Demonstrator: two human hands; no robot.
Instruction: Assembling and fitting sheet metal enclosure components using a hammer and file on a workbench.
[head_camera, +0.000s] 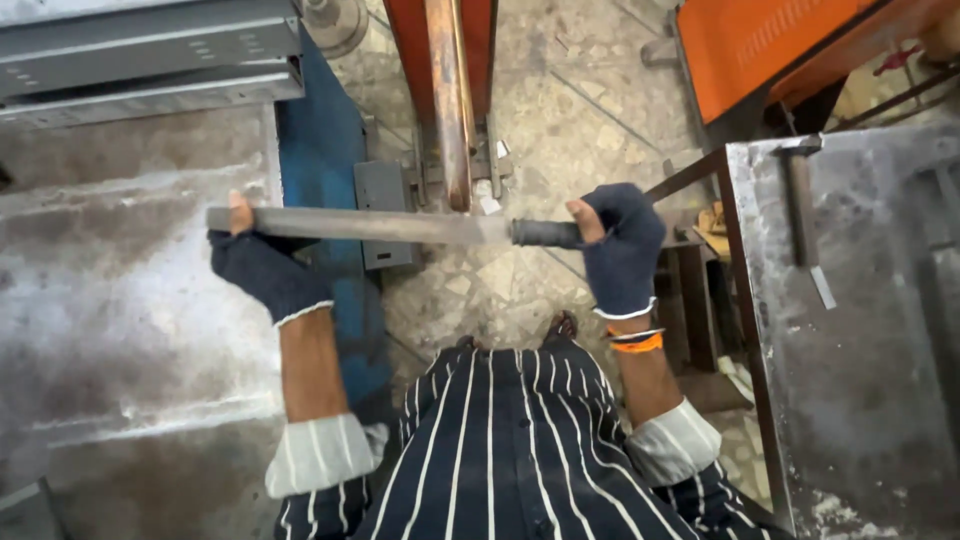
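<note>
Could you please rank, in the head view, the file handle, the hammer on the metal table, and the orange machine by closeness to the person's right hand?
1. The dark file handle, gripped in the right hand itself.
2. The hammer, lying on the grey metal table to the right of that hand.
3. The orange machine, farther up at the top right of the view.

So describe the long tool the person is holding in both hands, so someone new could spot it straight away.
Start at the rusty upright metal bar at top centre. Across its lower end runs a long flat grey file, level from side to side. The gloved left hand grips its bare tip and the gloved right hand its dark handle; no other tool here is held.
</note>
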